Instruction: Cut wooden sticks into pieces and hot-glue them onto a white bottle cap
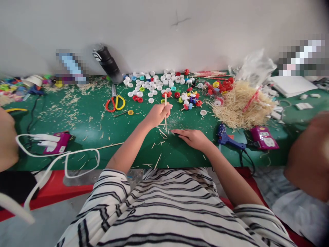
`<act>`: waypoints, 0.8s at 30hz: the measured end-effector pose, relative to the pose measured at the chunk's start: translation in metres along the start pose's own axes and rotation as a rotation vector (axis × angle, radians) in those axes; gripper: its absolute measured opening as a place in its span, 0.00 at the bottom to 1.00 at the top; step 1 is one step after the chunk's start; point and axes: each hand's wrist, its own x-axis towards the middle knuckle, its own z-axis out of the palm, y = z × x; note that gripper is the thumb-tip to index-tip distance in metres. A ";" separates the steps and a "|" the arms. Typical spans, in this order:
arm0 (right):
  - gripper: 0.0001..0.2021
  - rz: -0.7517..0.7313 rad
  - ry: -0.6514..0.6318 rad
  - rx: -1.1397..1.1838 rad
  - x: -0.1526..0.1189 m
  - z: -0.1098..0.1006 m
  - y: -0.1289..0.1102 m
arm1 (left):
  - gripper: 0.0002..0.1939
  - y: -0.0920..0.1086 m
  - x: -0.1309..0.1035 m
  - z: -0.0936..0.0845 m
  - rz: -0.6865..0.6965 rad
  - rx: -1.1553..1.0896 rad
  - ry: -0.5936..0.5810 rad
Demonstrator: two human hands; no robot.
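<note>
My left hand [158, 115] is closed round a thin, pale wooden stick [166, 99], which stands nearly upright over the green table. The stick's lower end is close to the tabletop, among loose wood slivers [162, 133]. To the right of that end, my right hand [191, 138] rests low at the table with its index finger stretched out toward the slivers. Whether its fingertip touches one is too small to tell. Beyond both hands lie many bottle caps [154, 85], mostly white, with red, yellow and blue ones among them.
Scissors [114, 101] and a black bottle [108, 63] are at the left back. A heap of wooden sticks [238, 106] and a blue glue gun [227, 137] lie right. White cables [56, 154] cross the left front. Other people's arms [308, 157] flank both sides.
</note>
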 end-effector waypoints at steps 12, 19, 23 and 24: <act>0.24 0.128 -0.056 -0.144 0.009 0.000 -0.007 | 0.33 -0.001 0.001 0.031 -0.057 -0.357 0.083; 0.25 0.133 -0.147 -0.116 0.018 -0.007 -0.006 | 0.33 0.000 0.003 0.042 -0.113 -0.430 0.079; 0.25 0.139 -0.143 -0.116 0.017 -0.009 -0.008 | 0.33 0.005 0.005 0.045 -0.140 -0.555 0.102; 0.25 0.152 -0.150 -0.133 0.017 -0.009 -0.009 | 0.33 0.011 0.006 0.043 -0.158 -0.625 0.127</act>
